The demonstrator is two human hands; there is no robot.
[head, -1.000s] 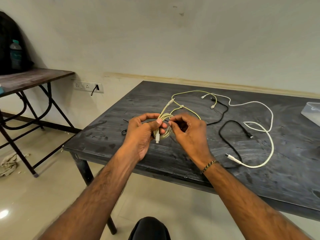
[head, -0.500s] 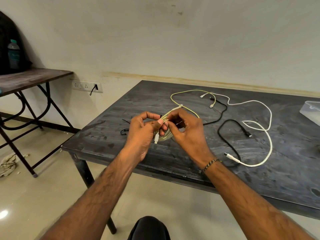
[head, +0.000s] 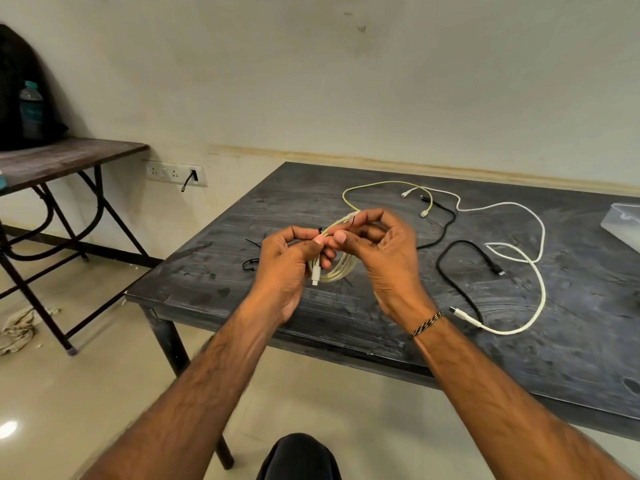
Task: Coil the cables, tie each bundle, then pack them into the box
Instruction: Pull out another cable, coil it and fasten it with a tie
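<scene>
Head view: both hands, left point(head: 287, 261) and right point(head: 384, 251), pinch one coiled yellow cable point(head: 337, 268); two more cables, white point(head: 535, 258) and black point(head: 460, 282), lie loose

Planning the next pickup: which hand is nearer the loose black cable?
Right. The right hand is beside the black cable; the left hand is farther away.

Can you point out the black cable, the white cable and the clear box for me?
Black cable point(head: 450, 284), head view: on its loop lying on the table.
White cable point(head: 540, 233), head view: on its far right bend.
Clear box point(head: 623, 223), head view: on its visible wall at the right edge.
</scene>
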